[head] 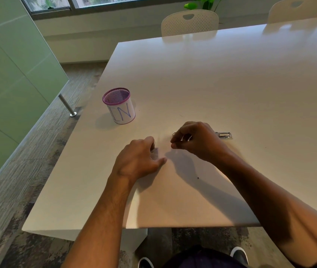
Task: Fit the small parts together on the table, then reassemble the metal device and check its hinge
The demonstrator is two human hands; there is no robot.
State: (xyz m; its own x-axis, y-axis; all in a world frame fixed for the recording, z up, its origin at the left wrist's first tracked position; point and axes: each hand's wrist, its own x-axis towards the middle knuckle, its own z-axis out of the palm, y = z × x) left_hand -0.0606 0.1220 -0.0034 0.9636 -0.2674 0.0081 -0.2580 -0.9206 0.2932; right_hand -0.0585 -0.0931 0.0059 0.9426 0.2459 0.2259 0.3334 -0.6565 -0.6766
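Note:
My left hand (pixel 139 160) rests on the white table (pixel 231 84) and its fingers hold a small clear plastic box (pixel 155 153) against the surface. Just to the right, my right hand (pixel 194 141) hovers with curled fingers and pinches something small and shiny that is too blurred to name. A silver metal stapler (pixel 223 135) lies behind my right hand, partly hidden by it. The two hands are a short gap apart.
A purple mesh pen cup (pixel 119 105) with a white paper label stands at the left on the table. Two white chairs (pixel 190 22) stand at the far edge. A green wall panel and a metal table leg (pixel 67 105) are at the left.

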